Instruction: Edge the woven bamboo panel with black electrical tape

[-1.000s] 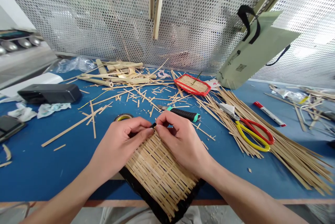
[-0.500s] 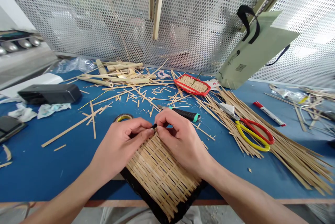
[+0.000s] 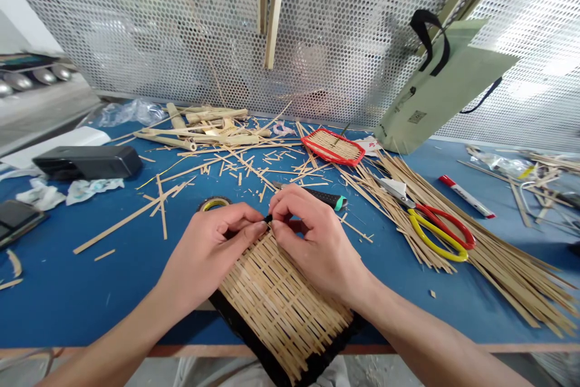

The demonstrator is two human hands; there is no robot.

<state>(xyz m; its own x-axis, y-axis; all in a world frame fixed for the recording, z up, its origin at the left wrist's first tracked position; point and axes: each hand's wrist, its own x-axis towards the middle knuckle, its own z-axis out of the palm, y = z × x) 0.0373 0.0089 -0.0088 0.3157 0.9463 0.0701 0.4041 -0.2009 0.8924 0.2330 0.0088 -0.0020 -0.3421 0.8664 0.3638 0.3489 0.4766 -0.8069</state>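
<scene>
Bench point(image 3: 90, 290), blue-topped, backed by a perforated metal screen point(image 3: 136, 25). Contents listed left to right, clock positions read from the hands, 12 o'clock being the far side:

- Crumpled tissue point(image 3: 40, 197), 9 o'clock, near a black rectangular case point(image 3: 86, 162) at 10 o'clock.
- Roll of tape point(image 3: 214, 203), yellow core, 11 o'clock, just beyond the left hand.
- Left hand point(image 3: 211, 248): fingers curled in a narrow pinch on a small black tab point(image 3: 269, 218).
- Woven bamboo mat point(image 3: 283, 302), black-edged, at 6 o'clock beneath both hands, its near end overhanging the bench edge; the tab sits at the mat's 12 o'clock edge.
- Right hand point(image 3: 312, 239): equally narrow pinch, closing on the tab from the other side.
- Craft knife point(image 3: 321, 195), black handle, green end, 12 o'clock, just past the right hand.
- Red-framed woven panel point(image 3: 333, 147), 12 o'clock, farther back.
- Red-and-yellow scissors point(image 3: 437, 233), 3 o'clock, lying on loose bamboo strips point(image 3: 507, 278).
- Red-capped marker point(image 3: 466, 197), 2 o'clock.
</scene>
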